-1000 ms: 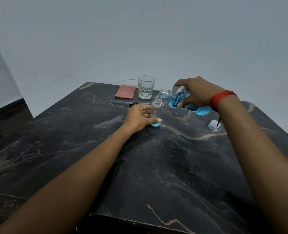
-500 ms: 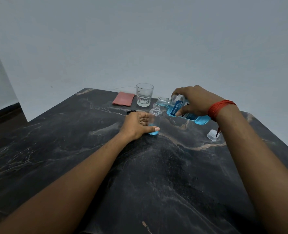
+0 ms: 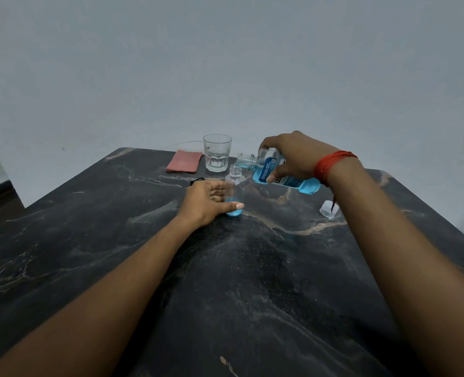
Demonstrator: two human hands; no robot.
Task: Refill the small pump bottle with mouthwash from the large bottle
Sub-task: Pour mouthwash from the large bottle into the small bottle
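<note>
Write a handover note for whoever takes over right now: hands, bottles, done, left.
Left hand grips the small bottle, upright on the table.
Right hand holds the large bottle tilted, neck just above the small bottle's open mouth.
Done: both bottles open; clear cap lies on the table to the right; a shallow blue layer sits in the small bottle.
Left: fill it, set the large bottle upright, recap, refit the pump (not identifiable in view).

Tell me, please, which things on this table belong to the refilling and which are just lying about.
In the job: small bottle, left hand gripping it; large bottle, tilted in right hand; loose cap.
Lying about: glass; red cloth.
</note>
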